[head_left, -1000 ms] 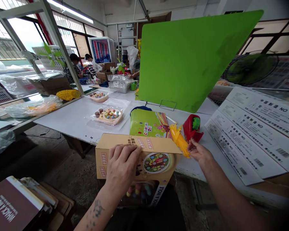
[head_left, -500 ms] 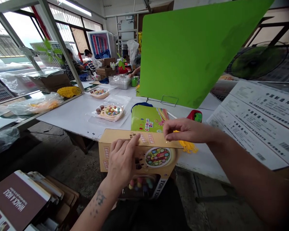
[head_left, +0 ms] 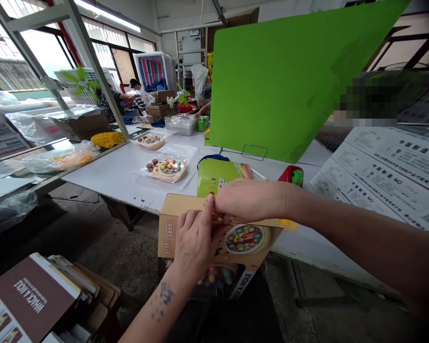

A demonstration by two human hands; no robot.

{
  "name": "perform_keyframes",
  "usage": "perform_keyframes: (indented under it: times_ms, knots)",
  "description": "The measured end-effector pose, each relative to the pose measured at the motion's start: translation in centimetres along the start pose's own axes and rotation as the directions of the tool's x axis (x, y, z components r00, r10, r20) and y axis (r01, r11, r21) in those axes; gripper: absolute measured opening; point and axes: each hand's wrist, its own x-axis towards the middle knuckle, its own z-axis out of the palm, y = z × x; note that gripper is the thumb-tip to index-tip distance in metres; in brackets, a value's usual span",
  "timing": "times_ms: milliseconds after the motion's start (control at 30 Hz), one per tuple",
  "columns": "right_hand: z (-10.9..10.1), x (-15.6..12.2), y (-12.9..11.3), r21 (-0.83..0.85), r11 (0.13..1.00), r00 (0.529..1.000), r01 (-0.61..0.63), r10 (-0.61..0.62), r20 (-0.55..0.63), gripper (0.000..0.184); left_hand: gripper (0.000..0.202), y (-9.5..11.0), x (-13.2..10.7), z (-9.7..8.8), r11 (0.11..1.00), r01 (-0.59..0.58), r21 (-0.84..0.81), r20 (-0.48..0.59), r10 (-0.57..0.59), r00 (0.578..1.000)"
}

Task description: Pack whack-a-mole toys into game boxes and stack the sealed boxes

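Note:
A tan toy box [head_left: 171, 204] with "whack a mole" lettering and a window showing coloured balls stands on my lap at the table's front edge. My left hand [head_left: 195, 238] lies across its front upper edge and steadies it, thumb up at the top panel. Over that panel my right hand [head_left: 246, 202] is closed, its fingertips pressed down beside my left thumb. Whatever its fingers pinch is hidden. Just behind the box is a green printed "Children's Day" sheet or box [head_left: 209, 178], partly covered by my right hand.
Toy sets in clear plastic trays [head_left: 169, 166] lie on the white table [head_left: 107, 183]. A green board [head_left: 264, 90] rises behind. Printed cartons [head_left: 382, 176] stand at right, flattened brown boxes [head_left: 35, 290] at lower left. Yellow netting [head_left: 288, 224] and a red-green tape dispenser [head_left: 295, 176] are nearby.
My right hand has moved left and down onto the box top, meeting my left thumb. In the picture the box and my left hand sit slightly further right.

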Motion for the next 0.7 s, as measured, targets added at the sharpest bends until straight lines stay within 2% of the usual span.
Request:
perform_keyframes:
  times_ms: [67, 100, 200, 267, 333, 400, 467, 567, 633, 700]
  knots:
    - [0.3, 0.2, 0.8, 0.048, 0.998, 0.999, -0.033, 0.033, 0.008, 0.011, 0.076, -0.2, -0.1, 0.0, 1.0, 0.012, 0.008, 0.004, -0.012, 1.0]
    - [0.7, 0.4, 1.4, 0.09, 0.995, 0.999, -0.033, 0.034, -0.005, 0.02, 0.077, -0.3, -0.1, -0.1, 1.0, 0.013, 0.001, 0.012, -0.013, 1.0]
    - [2.7, 1.0, 4.2, 0.302, 0.953, 0.991, 0.001, 0.039, -0.125, 0.063, 0.08, -0.6, -0.4, -0.5, 1.0, 0.003, -0.025, 0.035, -0.002, 0.999]
    - [4.6, 1.4, 5.7, 0.407, 0.913, 0.992, 0.039, 0.013, -0.124, 0.075, 0.076, -0.8, -0.5, -1.0, 1.0, -0.007, -0.02, 0.049, 0.008, 0.999]
    - [6.3, 1.7, 6.4, 0.495, 0.864, 0.993, 0.087, -0.034, -0.116, 0.072, 0.064, -0.9, -0.6, -1.4, 0.999, -0.033, 0.029, 0.098, 0.03, 0.995]
    - [7.6, 1.7, 6.3, 0.554, 0.823, 0.986, 0.123, -0.037, -0.165, 0.069, 0.049, -0.9, -0.6, -1.9, 0.991, -0.079, 0.103, 0.182, 0.059, 0.981]
    - [8.3, 1.6, 5.7, 0.599, 0.79, 0.977, 0.131, -0.001, -0.212, 0.067, 0.044, -0.6, -0.5, -2.2, 0.982, -0.116, 0.148, 0.269, 0.072, 0.96]
    - [8.7, 1.3, 4.6, 0.611, 0.787, 0.968, 0.091, 0.075, -0.24, 0.06, 0.042, 0.1, -0.3, -2.5, 0.98, -0.125, 0.156, 0.336, 0.067, 0.94]
    - [8.8, 0.6, 3.9, 0.615, 0.787, 0.952, 0.049, 0.149, -0.266, 0.056, 0.043, 0.2, -0.5, -2.9, 0.979, -0.123, 0.16, 0.289, 0.073, 0.954]
    - [9.2, -0.6, 3.4, 0.631, 0.775, 0.937, 0.018, 0.208, -0.282, 0.054, 0.059, -0.5, -1.4, -3.6, 0.978, -0.094, 0.185, 0.103, 0.075, 0.992]
